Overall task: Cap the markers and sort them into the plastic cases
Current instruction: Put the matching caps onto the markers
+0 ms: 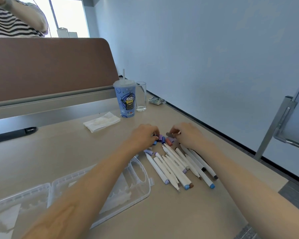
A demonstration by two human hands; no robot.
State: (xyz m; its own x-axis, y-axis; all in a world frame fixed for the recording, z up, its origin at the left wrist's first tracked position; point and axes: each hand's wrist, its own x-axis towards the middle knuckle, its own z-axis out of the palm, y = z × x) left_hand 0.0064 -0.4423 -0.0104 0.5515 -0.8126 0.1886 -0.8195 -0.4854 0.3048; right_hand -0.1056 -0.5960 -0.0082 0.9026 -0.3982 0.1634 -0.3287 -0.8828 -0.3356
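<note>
Several white markers (176, 166) lie side by side on the beige table (76, 149), some with coloured caps at their near ends. Loose caps (164, 139), purple, pink and blue, are heaped just beyond the markers' far ends. My left hand (143, 135) reaches into that heap with curled fingers that touch small caps; what it holds is hidden. My right hand (186, 133) pinches a dark grey cap (169, 134) at the heap's right side. An open clear plastic case (138, 173) lies under my left forearm.
A blue printed cup with a straw (126, 99), an empty glass (141, 96) and a small packet (156, 100) stand at the back. A folded tissue (102, 121) lies left of the cup, a black pen (14, 134) at far left. A person in stripes sits beyond the brown divider (50, 66).
</note>
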